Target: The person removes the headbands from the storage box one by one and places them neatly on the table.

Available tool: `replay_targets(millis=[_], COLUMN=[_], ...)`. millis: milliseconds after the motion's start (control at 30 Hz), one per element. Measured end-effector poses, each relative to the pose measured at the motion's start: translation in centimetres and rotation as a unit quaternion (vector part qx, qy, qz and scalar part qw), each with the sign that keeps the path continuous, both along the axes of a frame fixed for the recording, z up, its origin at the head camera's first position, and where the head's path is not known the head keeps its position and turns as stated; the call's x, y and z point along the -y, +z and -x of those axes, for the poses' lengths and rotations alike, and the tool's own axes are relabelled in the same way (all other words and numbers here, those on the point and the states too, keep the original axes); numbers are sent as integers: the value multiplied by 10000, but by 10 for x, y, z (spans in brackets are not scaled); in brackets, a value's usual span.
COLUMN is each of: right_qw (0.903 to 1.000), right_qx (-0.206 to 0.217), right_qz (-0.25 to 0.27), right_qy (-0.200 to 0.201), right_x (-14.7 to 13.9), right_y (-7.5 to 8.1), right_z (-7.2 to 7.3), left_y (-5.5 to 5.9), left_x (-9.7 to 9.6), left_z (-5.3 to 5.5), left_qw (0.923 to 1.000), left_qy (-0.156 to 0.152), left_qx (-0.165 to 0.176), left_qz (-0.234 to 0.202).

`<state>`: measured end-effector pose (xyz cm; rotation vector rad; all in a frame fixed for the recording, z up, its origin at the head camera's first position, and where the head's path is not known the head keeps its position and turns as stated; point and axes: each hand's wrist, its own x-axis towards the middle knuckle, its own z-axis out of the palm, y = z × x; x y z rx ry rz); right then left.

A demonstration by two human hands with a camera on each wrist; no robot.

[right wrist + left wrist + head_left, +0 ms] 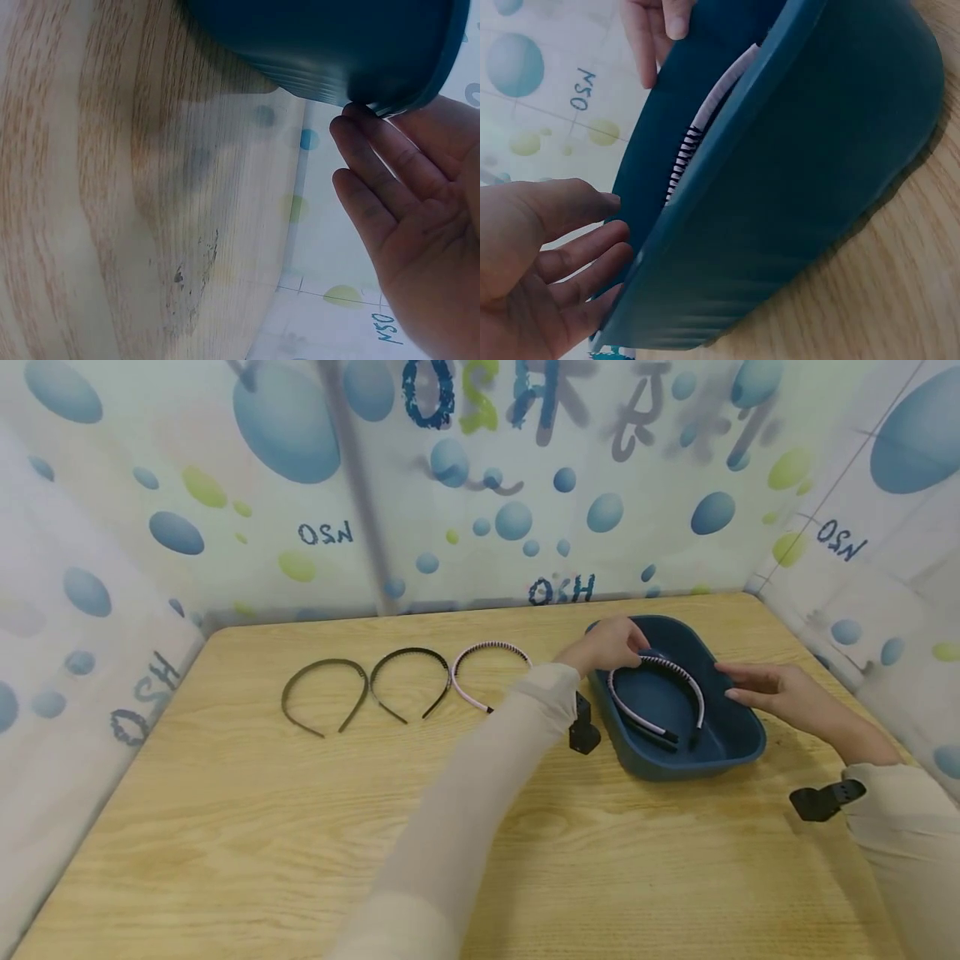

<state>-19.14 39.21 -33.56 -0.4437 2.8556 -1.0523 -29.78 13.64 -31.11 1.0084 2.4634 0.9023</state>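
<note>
A pale pink headband with dark thread wound round its top lies in a blue plastic basin. My left hand is at the basin's far left rim, close to the top of the headband. In the left wrist view, the left hand has its thumb and fingers apart with nothing between them. My right hand holds the basin's right rim. Its thumb laps over the inner side, and in the right wrist view the fingers reach the outer wall.
Left of the basin, a row of headbands lies on the wooden table: an olive-brown one, a black one and a pale pink one, partly hidden by my left sleeve. A printed curtain stands behind the table.
</note>
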Motion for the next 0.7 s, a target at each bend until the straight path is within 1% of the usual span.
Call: replay_targets(millis=[100,233,367,533,700], right_qw=[10000,10000,10000,10000,9999], right_qx=[20,52,56,-6,43], right_qz=[-4,-32,-12,-18,-74], right_qy=[-6,-53,-61,-28,-67], right_x=[0,1,1,0,1], right_y=[0,1,1,0,2], right_z=[-1,-1,-1,0,0], left_y=[-3,-4,-2,2,4], left_x=[-4,-9,-15,-21,-26], left_z=[0,-1,-2,-3,-4], left_qw=[9999,9994,9971,9929,9885], left_qy=[103,293,580,766,935], left_qx=[-11,115,287,262,467], left_qz=[39,135,412,871,1095])
